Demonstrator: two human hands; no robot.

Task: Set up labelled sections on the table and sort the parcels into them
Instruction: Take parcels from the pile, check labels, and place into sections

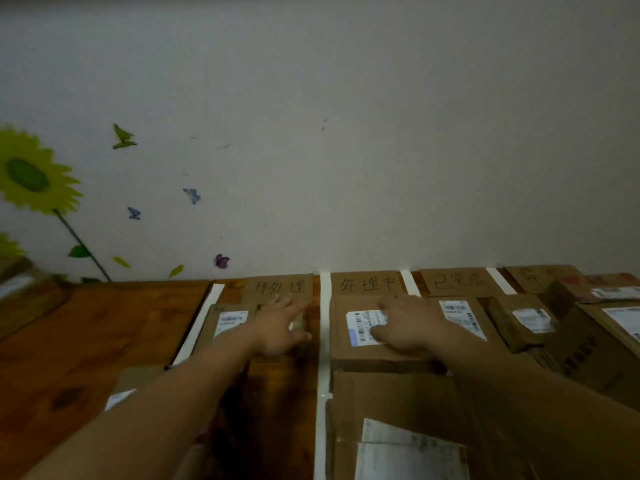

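White tape strips divide the wooden table into sections, each headed by a handwritten cardboard label at the wall. My right hand lies flat, fingers spread, on the shipping label of a cardboard parcel in the second section, under its label card. My left hand reaches into the first section, fingers extended over a small parcel that it mostly hides. Another parcel lies just left of that hand.
More parcels fill the right sections and pile up at the far right. A large box sits near me in the second section. Another parcel is at the far left. The wall stands right behind the label cards.
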